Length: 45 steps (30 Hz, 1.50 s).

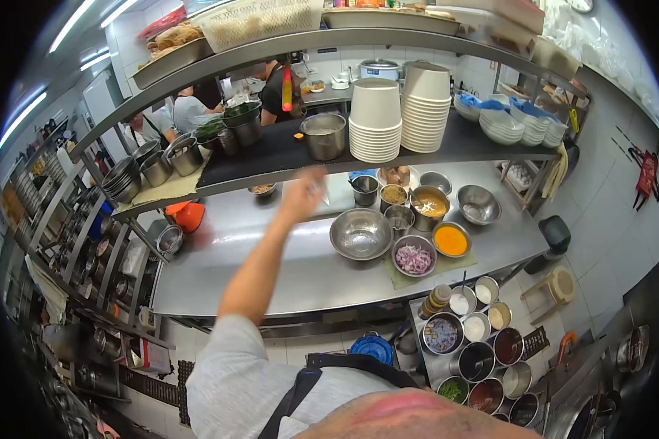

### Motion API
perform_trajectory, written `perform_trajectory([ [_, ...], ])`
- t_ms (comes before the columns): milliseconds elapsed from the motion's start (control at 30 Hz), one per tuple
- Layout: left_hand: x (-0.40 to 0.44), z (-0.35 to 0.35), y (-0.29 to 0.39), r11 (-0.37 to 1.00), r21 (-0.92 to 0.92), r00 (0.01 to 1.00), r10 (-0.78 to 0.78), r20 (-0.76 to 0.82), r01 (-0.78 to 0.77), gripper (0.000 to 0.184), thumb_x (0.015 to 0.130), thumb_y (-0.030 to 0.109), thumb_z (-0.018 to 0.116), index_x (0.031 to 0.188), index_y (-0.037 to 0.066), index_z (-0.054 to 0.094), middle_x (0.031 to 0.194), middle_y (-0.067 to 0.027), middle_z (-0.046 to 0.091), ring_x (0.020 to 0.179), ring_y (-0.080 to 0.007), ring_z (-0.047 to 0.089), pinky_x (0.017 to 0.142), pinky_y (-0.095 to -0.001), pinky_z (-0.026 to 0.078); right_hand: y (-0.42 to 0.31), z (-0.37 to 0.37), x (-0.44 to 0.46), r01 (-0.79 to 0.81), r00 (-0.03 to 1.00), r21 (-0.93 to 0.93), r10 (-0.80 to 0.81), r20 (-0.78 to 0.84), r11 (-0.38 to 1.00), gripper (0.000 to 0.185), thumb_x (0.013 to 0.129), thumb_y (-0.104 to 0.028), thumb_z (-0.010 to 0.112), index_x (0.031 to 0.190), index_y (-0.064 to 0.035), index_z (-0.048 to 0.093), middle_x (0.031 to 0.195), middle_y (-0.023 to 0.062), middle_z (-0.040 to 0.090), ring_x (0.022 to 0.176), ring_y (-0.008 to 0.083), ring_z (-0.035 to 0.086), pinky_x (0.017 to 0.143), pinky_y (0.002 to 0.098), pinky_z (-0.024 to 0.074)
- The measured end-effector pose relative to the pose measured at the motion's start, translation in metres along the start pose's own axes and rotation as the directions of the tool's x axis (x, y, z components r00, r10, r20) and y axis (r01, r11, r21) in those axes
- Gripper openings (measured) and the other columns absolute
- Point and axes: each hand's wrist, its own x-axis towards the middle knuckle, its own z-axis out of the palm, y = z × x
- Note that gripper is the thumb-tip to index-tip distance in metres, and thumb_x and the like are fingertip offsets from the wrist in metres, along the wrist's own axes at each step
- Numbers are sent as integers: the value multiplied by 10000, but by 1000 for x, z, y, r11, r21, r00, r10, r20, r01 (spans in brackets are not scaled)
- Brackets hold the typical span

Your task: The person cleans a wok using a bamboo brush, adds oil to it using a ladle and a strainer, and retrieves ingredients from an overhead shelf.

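My left hand [304, 193] is stretched far forward over the steel table, just below the front edge of the upper shelf. Motion smears its fingers, so whether it holds anything cannot be made out. Beside it lies a pale cutting board [338, 192]. To its left stands a small bowl of brown food [262, 189]. Right of the hand is a dark-looking steel pot [365, 190], and nearer me an empty steel mixing bowl [361, 235]. Above it on the shelf sits a steel pot [324, 137]. My right hand is out of view.
Bowls of sliced red onion [414, 259], orange liquid [450, 239] and yellowish sauce [429, 203] crowd the table's right. Stacked white tubs [375, 121] stand on the shelf [271, 167]. A lower stand holds several sauce pots [477, 361]. Co-workers [192, 110] are beyond the shelf.
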Motion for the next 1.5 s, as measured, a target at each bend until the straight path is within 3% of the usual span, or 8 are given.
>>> perform_trajectory([
  [167, 220, -173, 22, 736, 672, 583, 582, -567, -81, 342, 764, 155, 596, 1046, -38, 570, 1029, -210, 584, 955, -383, 563, 876, -463, 443, -17, -5, 0, -65, 998, 38, 66, -23, 997, 220, 811, -196, 572, 756, -6, 669, 737, 246, 627, 737, 435, 628, 654, 505, 495],
  [367, 348, -297, -34, 708, 633, 949, -235, -209, 315, 751, 771, 536, 621, 1312, 28, 508, 1285, -238, 536, 1208, -368, 501, 1027, -437, 380, -42, -16, -13, -69, 995, 107, 77, -64, 992, 230, 814, -206, 584, 773, 4, 669, 741, 247, 628, 745, 427, 635, 660, 491, 498],
  [667, 304, -322, 10, 785, 619, 979, 120, -164, 7, 686, 714, 633, 657, 1051, 36, 675, 904, -146, 690, 775, -261, 661, 723, -373, 507, -189, -111, 79, 247, 955, 179, -208, -213, 952, 257, 886, -277, 572, 875, -46, 684, 738, 180, 666, 690, 330, 667, 636, 409, 500],
  [967, 180, -370, 94, 861, 508, 907, 236, -348, -30, 303, 771, 305, 747, 933, 55, 694, 735, -55, 661, 669, -106, 583, 627, -267, 472, -553, -377, 142, 852, 445, 518, -622, -644, 72, 429, 931, -387, 560, 986, 32, 637, 837, 101, 648, 663, 138, 627, 584, 269, 524],
  [1233, 41, -396, 90, 953, 60, 867, 295, -402, -296, 207, 867, 53, 654, 1043, -54, 632, 1006, -88, 643, 939, -164, 599, 831, -271, 473, -649, -401, 127, 251, 208, 862, -845, -493, -441, 664, 879, -573, 548, 1136, 39, 562, 996, 207, 657, 889, 263, 662, 815, 362, 547],
  [1267, 32, -358, 154, 899, 167, 831, 438, -342, -405, 346, 817, 349, 750, 867, 21, 653, 919, -89, 640, 813, -133, 567, 674, -224, 422, -661, -387, 95, 246, 500, 832, -670, -549, -498, 621, 898, -529, 548, 1133, 45, 561, 1030, 207, 650, 929, 286, 651, 849, 372, 535],
  [1367, -23, -377, 160, 851, 192, 814, 524, -250, -489, 249, 848, 186, 702, 945, -34, 637, 924, -110, 637, 882, -188, 571, 762, -296, 447, -617, -340, 47, -64, 133, 974, -969, -209, -219, 414, 881, -260, 533, 1162, 44, 553, 1102, 205, 634, 959, 290, 638, 882, 406, 516],
  [1500, -115, -345, 202, 960, 182, 936, 255, -241, -215, 384, 768, 249, 761, 932, -73, 630, 989, -212, 613, 965, -282, 565, 840, -360, 439, -538, -285, 71, 226, 765, 955, -642, -54, 190, 559, 809, -361, 618, 1178, 48, 520, 1023, 182, 585, 891, 266, 609, 792, 384, 505],
])
